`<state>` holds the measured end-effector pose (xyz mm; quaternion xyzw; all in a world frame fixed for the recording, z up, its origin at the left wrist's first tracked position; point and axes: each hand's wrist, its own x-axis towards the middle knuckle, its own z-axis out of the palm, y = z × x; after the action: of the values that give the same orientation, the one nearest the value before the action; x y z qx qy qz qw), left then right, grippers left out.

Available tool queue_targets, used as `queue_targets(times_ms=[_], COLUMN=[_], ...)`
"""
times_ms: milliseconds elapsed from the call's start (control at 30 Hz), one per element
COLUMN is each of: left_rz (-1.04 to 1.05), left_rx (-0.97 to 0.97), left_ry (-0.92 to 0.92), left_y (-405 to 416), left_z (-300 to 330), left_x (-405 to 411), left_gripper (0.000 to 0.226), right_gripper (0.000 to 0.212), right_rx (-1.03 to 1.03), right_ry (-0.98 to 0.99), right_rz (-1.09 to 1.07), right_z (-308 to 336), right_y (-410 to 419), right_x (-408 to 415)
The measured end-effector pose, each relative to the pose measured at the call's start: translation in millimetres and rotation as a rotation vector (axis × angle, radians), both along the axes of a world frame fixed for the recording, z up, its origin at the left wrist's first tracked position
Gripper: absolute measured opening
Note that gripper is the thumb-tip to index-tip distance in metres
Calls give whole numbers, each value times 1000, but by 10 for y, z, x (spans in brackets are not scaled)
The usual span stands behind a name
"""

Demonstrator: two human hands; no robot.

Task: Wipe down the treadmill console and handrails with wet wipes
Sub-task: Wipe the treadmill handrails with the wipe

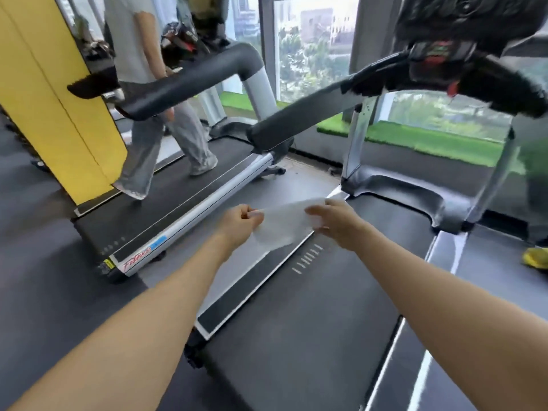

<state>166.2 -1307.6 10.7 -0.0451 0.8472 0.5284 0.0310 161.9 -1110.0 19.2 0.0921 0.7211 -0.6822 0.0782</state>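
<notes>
So both hands are stretching the wet wipe [281, 223] flat above the treadmill's left side rail [237, 277]: left hand [240, 225] pinches one end, right hand [335, 223] grips the other, probably unfolding it before hitting the handrail [299, 120] and console [462, 22].

I see my left hand [241, 225] and right hand [335, 223] pinching a white wet wipe [281, 225] stretched between them above the near treadmill's belt [296, 336]. Its padded handrail [302, 120] rises rightward to the dark console [474, 28]. On the far left treadmill [166, 203], another person [154, 93] walks.
</notes>
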Motion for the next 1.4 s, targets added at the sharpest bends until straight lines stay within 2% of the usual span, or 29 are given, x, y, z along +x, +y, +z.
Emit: queue_targets(times_ms=[67, 233, 333, 567, 700, 867, 1000, 1167, 1400], left_rz=[-27, -153, -194, -370, -439, -539, -595, -647, -755], left_rx=[59, 98, 101, -23, -52, -119, -132, -102, -103], left_ry=[17, 3, -1, 36, 12, -56, -31, -3, 91], left_y=[180, 661, 922, 1681, 2394, 3192, 3591, 4007, 4586], left_z=[38, -57, -105, -255, -174, 257, 840, 1490, 1885], left_x=[-215, -687, -990, -1952, -2726, -3403, -3739, -4210, -5051], left_gripper=[21, 11, 10, 11, 9, 13, 21, 7, 9], right_gripper=[20, 15, 1, 12, 15, 23, 29, 19, 30], right_rx=[-125, -87, -41, 41, 6, -79, -133, -128, -81], right_ry=[-16, 13, 14, -44, -94, -154, -107, -60, -43], right_rz=[-87, -332, -436, -549, -606, -711, -792, -839, -923], right_z=[47, -20, -145, -502, -518, 58, 774, 1539, 1878], right_y=[72, 411, 702, 1494, 2053, 2789, 3209, 3627, 4129], right_x=[-42, -248, -431, -1264, -1962, -2623, -2938, -3300, -4027])
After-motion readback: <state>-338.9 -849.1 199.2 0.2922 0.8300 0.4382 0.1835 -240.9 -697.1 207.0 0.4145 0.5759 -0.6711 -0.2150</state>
